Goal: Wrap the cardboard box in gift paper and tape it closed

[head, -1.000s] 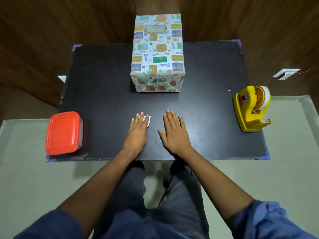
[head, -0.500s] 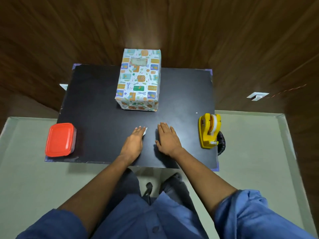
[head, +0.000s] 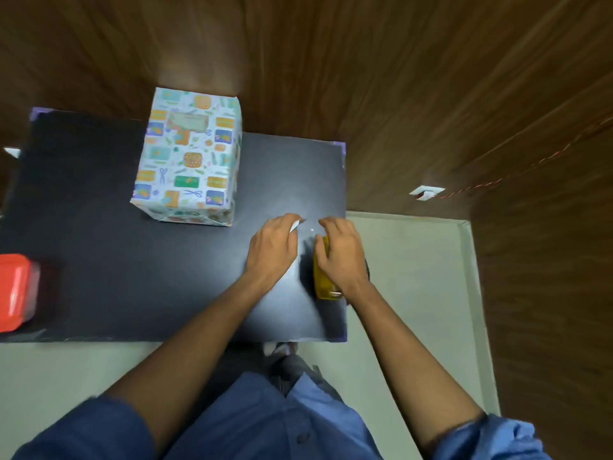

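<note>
I saw a red-lidded container [head: 15,290] at the black tabletop's [head: 99,260] left edge, and a white wall socket [head: 426,193] on the wood panelling [head: 398,78].

One head-worn wide-angle view looks steeply down, close above the black table [head: 99,260].

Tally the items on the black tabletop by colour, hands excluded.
Patterned light blue: 1, the wrapped box
Yellow: 1, the tape dispenser, under the right hand
Red: 1, the lidded container at the left edge
White: 1, a small scrap at the left hand fingertips
Total: 4
</note>
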